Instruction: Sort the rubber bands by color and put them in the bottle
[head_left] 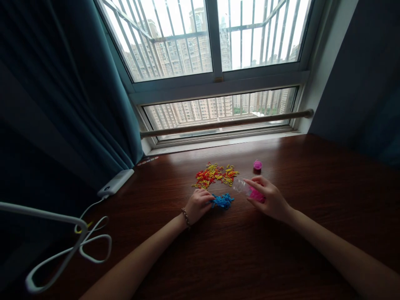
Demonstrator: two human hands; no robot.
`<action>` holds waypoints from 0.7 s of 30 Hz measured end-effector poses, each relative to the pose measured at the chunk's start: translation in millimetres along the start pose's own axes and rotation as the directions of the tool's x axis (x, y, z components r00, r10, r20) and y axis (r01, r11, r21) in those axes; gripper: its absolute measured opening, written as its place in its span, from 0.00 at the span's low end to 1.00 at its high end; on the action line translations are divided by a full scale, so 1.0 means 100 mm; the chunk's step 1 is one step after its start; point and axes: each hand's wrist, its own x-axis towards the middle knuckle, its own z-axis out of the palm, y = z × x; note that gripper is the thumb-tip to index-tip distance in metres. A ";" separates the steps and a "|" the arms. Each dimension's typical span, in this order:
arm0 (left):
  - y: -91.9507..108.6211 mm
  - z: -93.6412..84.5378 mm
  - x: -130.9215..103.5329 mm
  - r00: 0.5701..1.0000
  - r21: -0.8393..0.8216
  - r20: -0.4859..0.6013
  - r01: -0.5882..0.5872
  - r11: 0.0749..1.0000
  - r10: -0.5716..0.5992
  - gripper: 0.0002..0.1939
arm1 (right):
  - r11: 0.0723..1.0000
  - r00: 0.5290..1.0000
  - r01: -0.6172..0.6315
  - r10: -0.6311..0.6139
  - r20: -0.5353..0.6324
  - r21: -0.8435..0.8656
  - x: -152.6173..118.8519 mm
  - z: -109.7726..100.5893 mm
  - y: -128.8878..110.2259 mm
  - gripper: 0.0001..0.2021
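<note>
My left hand [199, 205], with a beaded bracelet at the wrist, has its fingertips closed at the left edge of a small pile of blue bands [223, 201]; what they pinch is too small to make out. My right hand [271, 198] is wrapped round a small clear bottle [241, 186], which lies on its side with its open end to the left and bright pink contents inside. Behind the blue pile, red and yellow bands [212, 175] are spread in a loose heap. A round pink cap [257, 165] sits behind my right hand.
The dark brown wooden table [175, 258] reaches to a barred window. At the left lie a white power bank [116, 183] and a looped white cable [108, 246]. A white curved tube [40, 211] crosses the lower left. A blue curtain [103, 83] hangs at the left.
</note>
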 end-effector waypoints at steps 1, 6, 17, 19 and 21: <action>0.01 0.00 0.00 1.000 -0.020 -0.017 0.021 1.000 -0.021 0.07 | 1.000 0.999 0.017 -0.018 0.039 0.007 -0.01 0.01 0.00 0.26; -0.02 0.02 -0.03 0.986 -0.222 -0.085 0.123 0.967 -0.145 0.08 | 0.995 0.995 -0.033 0.023 0.097 0.098 -0.02 0.02 -0.03 0.22; -0.05 0.01 -0.01 0.967 -0.326 -0.126 0.172 0.930 -0.223 0.09 | 0.777 0.988 -0.142 0.144 0.048 0.613 -0.06 0.09 -0.14 0.22; -0.04 0.01 -0.02 0.964 -0.328 -0.131 0.177 0.928 -0.230 0.09 | 0.772 0.990 -0.132 0.138 0.039 0.622 -0.06 0.11 -0.13 0.22; -0.04 0.01 -0.02 0.960 -0.328 -0.145 0.180 0.927 -0.238 0.09 | 0.823 0.993 -0.107 0.119 0.016 0.558 -0.05 0.10 -0.13 0.21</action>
